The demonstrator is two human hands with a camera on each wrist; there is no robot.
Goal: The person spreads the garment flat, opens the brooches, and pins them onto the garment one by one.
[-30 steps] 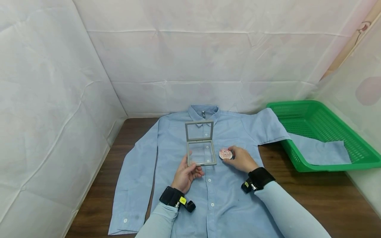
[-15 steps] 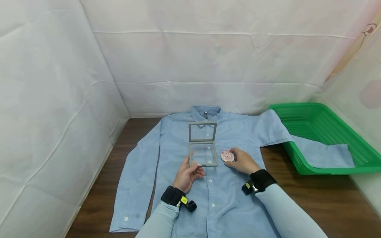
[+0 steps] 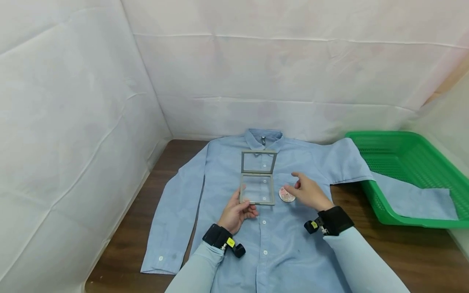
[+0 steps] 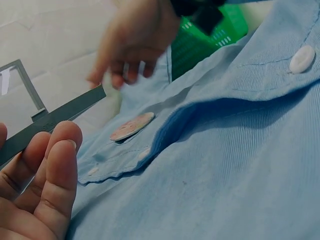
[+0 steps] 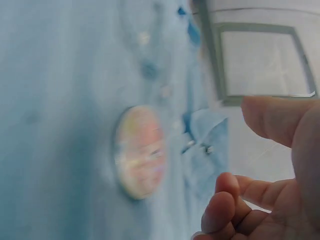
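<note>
My left hand (image 3: 236,213) holds a clear hinged case with a grey frame (image 3: 257,174) by its near edge, thumb on top and fingers beneath. The case's lid is swung up, and the shirt shows through both clear panels. A round badge with a pink print (image 3: 287,195) lies on the light blue shirt (image 3: 234,260), right of the case. Just beside and over the badge is my right hand (image 3: 310,194), holding nothing, its thumb and index finger apart. In the left wrist view the badge (image 4: 132,127) rests close to the button placket.
The shirt is spread flat over a dark wooden table (image 3: 124,252). At the right stands a green plastic basket (image 3: 406,156), with one shirt sleeve (image 3: 417,197) draped into it. White sheeting (image 3: 256,73) hangs behind and at both sides.
My right hand has let go of the badge, its fingers lifting and parting, and the badge stays on the shirt. My left hand keeps holding the case. The head view has shifted slightly left.
</note>
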